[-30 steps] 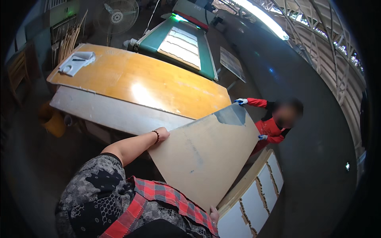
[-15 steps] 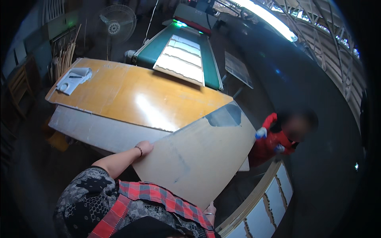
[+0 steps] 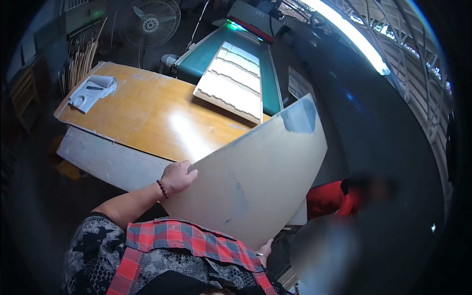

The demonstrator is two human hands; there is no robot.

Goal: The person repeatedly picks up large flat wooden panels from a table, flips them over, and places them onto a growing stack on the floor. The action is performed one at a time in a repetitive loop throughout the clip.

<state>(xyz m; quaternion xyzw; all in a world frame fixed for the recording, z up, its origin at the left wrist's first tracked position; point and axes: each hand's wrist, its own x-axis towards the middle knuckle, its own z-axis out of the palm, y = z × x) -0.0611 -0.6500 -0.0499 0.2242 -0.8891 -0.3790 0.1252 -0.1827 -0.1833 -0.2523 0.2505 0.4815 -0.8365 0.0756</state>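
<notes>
A large thin beige-grey board (image 3: 246, 182) is in both my hands, tilted with its far end up. A grey-blue patch marks its far corner. My left hand (image 3: 178, 178) is closed round its left edge, thumb on the upper face, a beaded bracelet at the wrist. Low down by my apron, my right hand (image 3: 265, 250) grips the near right edge; its fingers are partly hidden. The board overlaps the right end of an orange-yellow tabletop (image 3: 132, 108) and a grey panel (image 3: 108, 157) lying along that table's near side.
Beyond the table, a green conveyor belt (image 3: 196, 66) carries a white-striped panel (image 3: 233, 76). A notepad (image 3: 93, 93) lies at the table's left end, near a standing fan (image 3: 150, 23). At right a person in red (image 3: 327, 196) bends down. Stacked panels (image 3: 289, 280) stand at lower right.
The board's far end has risen and now overlaps the conveyor's near right corner. The person in red, whose gloved hand was at the board's right edge, has bent down away from it.
</notes>
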